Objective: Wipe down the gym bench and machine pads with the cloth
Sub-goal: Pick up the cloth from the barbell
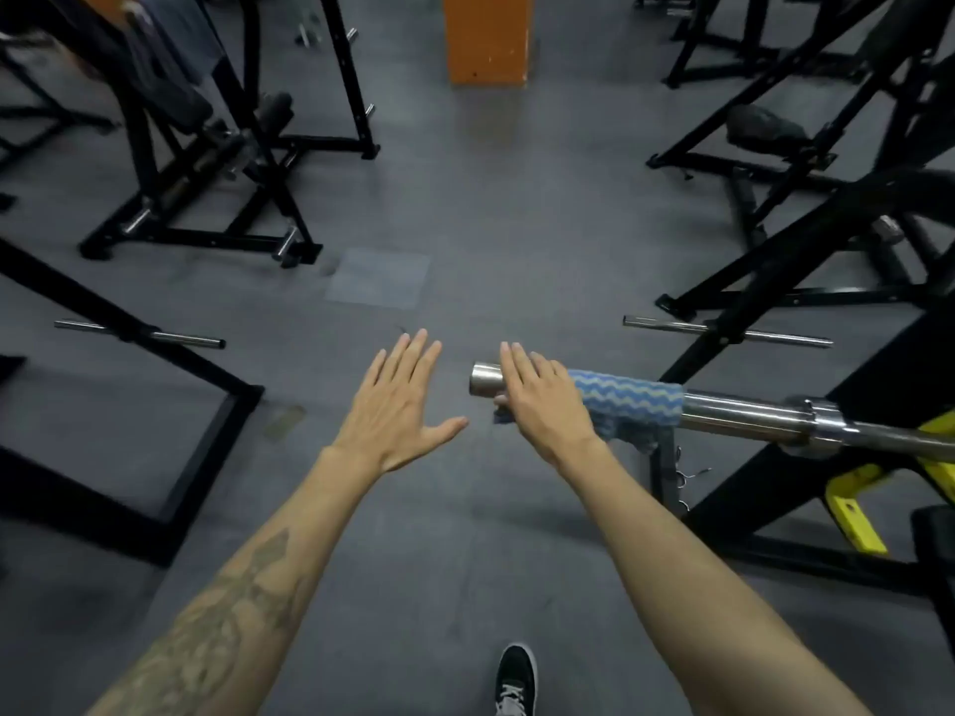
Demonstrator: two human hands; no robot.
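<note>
a blue wavy-striped cloth (628, 400) is seen draped over a steel barbell sleeve (734, 411) at the right, the right hand (542, 405) laid flat across sleeve and cloth with straight fingers, the left hand (400, 405) held spread above the grey floor (465, 240).

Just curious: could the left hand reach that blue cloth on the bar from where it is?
Probably yes. The left hand hovers open beside the bar's end, but the right hand lies between it and the cloth.
</note>
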